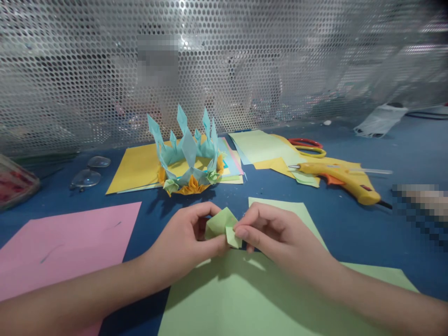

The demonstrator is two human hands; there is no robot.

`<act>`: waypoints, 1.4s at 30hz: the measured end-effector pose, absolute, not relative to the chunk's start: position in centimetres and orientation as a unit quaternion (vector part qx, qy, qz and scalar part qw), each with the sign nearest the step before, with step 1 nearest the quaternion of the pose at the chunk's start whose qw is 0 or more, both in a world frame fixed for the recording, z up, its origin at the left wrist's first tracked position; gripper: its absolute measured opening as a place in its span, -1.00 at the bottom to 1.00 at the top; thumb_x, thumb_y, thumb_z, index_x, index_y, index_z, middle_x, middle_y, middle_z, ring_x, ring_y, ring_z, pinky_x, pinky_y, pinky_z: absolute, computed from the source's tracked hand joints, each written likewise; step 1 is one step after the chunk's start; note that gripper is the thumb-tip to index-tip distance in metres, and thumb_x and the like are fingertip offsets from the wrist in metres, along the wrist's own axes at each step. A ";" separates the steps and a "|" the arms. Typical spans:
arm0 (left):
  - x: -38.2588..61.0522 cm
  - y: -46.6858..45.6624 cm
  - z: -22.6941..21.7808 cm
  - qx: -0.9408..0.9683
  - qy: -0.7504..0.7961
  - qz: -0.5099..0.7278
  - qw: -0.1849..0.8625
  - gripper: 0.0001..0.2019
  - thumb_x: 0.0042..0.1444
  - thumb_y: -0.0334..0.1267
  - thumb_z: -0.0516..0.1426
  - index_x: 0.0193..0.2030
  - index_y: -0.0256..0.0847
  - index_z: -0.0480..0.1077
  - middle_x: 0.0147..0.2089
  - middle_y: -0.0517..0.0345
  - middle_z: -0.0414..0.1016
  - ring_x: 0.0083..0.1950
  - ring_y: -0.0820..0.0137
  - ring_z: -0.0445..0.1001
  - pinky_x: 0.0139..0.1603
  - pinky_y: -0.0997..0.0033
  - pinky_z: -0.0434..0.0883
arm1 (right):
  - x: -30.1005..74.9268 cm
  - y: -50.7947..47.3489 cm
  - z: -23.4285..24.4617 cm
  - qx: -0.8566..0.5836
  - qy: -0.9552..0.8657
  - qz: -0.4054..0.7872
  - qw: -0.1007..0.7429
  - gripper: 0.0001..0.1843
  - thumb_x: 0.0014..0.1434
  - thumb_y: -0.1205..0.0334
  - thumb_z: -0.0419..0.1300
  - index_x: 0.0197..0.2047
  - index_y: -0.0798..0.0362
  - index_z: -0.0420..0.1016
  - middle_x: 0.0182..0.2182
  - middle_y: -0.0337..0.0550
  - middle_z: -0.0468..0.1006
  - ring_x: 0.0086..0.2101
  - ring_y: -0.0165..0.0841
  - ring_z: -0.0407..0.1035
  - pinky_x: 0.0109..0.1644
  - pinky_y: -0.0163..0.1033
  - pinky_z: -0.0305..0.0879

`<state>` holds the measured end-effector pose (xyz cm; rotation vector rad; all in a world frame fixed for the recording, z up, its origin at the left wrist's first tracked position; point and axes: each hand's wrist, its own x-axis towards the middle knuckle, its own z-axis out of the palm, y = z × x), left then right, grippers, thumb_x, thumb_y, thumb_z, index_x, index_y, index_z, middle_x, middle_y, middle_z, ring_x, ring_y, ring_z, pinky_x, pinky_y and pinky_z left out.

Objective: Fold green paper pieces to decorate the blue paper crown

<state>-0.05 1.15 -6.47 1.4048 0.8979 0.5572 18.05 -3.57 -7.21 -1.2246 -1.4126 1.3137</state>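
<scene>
My left hand (187, 238) and my right hand (276, 233) meet at the middle of the blue table, both pinching a small folded piece of light green paper (222, 224). The left fingers curl round its left side. The right thumb and fingers press its lower right corner. Under my hands lies a large light green sheet (252, 298). Behind the hands stands a paper crown (187, 156) made of light blue spikes with orange and green folded pieces at its base, resting on a yellow sheet (135, 170).
A pink sheet (66, 245) lies at the left. At the right are a yellow glue gun (341, 179), red and yellow scissors (308, 145) and more paper sheets (266, 147). Glasses (86, 175) and a container (14, 184) sit at far left. A perforated metal screen (245, 60) closes the back.
</scene>
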 end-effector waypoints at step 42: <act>0.0 1.1 -6.1 0.591 0.395 0.246 0.659 -0.87 -0.02 -0.36 0.31 -0.43 -0.26 0.42 -0.49 0.30 0.48 -0.45 0.53 0.47 -0.39 0.58 0.44 | 18.0 -3.4 -7.2 -0.516 -0.505 0.555 0.415 -0.80 0.07 0.18 0.33 -0.48 0.04 0.44 -0.58 -0.31 0.54 -0.55 -0.46 0.41 -0.47 -0.38 0.30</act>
